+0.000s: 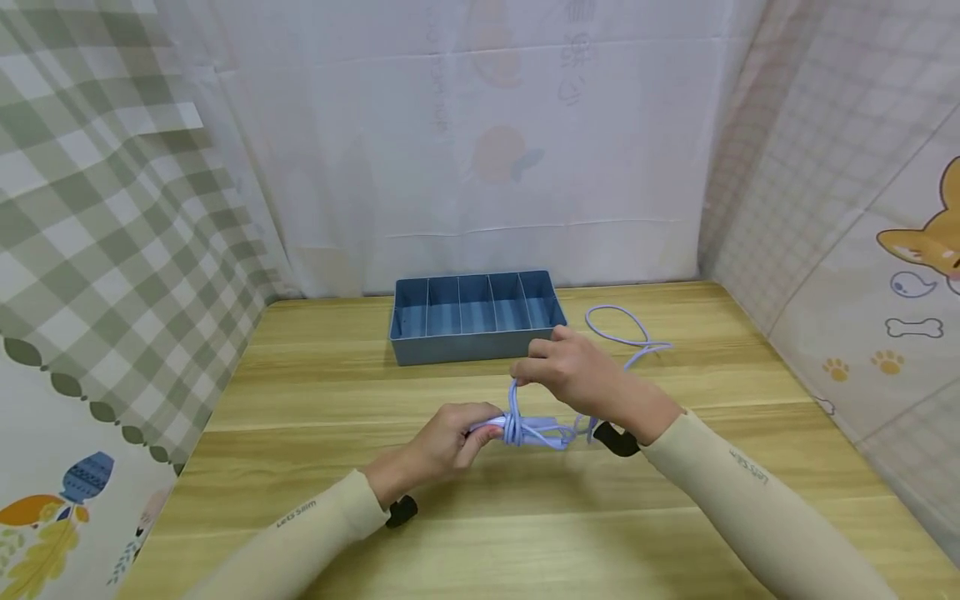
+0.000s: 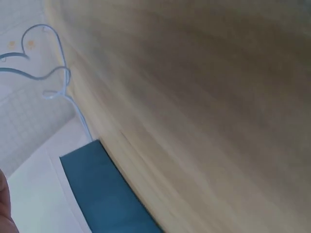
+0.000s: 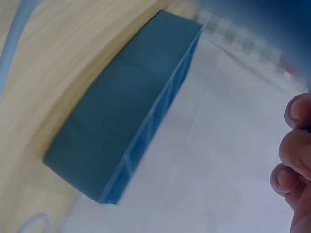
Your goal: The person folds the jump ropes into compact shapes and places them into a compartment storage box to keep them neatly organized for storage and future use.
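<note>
A lilac cord (image 1: 513,429), wound in tight turns about its own folded strands and what look like two smooth handles (image 1: 546,442), is held over the worktop (image 1: 315,400) in front of a box. The left hand (image 1: 453,436) pinches one end of the bundle between thumb and fingers, apparently to stop the turns slipping; the right hand (image 1: 573,371) grips a strand drawn upward from them, seemingly to hold it taut. The cord's slack, thin, round and supple, lies in a loose loop beside the box's right end, clear of the winding. The blue-grey box (image 1: 480,348), straight-walled and likely plastic, has thin dividers forming five compartments. Pale sleeves (image 1: 720,467) cover both forearms. Beyond the wood-grained worktop hangs creased white cloth (image 1: 360,167), with green-checked fabric (image 1: 112,150) at left.
</note>
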The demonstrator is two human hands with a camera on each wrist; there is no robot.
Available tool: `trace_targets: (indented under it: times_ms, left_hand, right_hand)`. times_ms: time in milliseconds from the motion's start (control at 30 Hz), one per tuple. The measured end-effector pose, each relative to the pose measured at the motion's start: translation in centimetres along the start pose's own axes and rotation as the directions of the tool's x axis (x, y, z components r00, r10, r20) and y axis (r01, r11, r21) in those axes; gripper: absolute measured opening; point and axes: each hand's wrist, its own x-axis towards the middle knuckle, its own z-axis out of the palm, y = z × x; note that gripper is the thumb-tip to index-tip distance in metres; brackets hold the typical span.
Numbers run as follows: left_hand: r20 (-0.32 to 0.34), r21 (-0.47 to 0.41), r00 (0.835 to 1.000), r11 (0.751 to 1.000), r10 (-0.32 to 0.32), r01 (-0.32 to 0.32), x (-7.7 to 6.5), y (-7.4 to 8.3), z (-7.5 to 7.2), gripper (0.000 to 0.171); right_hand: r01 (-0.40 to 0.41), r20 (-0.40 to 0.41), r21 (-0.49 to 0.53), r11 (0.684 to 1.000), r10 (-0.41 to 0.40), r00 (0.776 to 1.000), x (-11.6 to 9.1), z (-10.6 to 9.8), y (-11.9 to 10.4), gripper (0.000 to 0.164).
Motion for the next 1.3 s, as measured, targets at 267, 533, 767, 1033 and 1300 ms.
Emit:
trace_targets:
  times_ms: [267,533,767,1033,1300]
  left_hand:
    - [-0.122,-0.146,0.992,0.989,-0.015,-0.003,0.1,0.4,0.8,0.015]
    - [-0.232,-0.214,0.963,0.973,-0.136,0.086,0.1,0.6,0.9,0.014]
    - [-0.225,-0.286,0.95,0.947,-0.216,0.148,0.3,0.5,1.2,0.014]
    - [-0.405,-0.12,0.884,0.972,-0.234,0.203,1.3,0.3,1.4,0.009]
    - [-0.507,0.161,0.847,0.948,-0.16,0.275,1.7,-0.5,0.4,0.003]
  right_hand:
    - [-0.099,0.024,0.306,0.947,0.096,0.995,-1.7,2.6,1.5,0.019]
    - [-0.187,0.027,0.527,0.829,0.204,0.979,-3.2,6.0,0.4,0.025]
    - [-0.288,0.04,0.495,0.82,0.309,0.95,-2.9,6.9,-0.7,0.027]
    - [-0.375,0.036,0.17,0.911,0.375,0.926,-2.6,7.8,-2.8,0.014]
    - [-0.176,-0.058,-0.053,0.983,0.173,0.983,-2.3,8.1,-4.3,0.023]
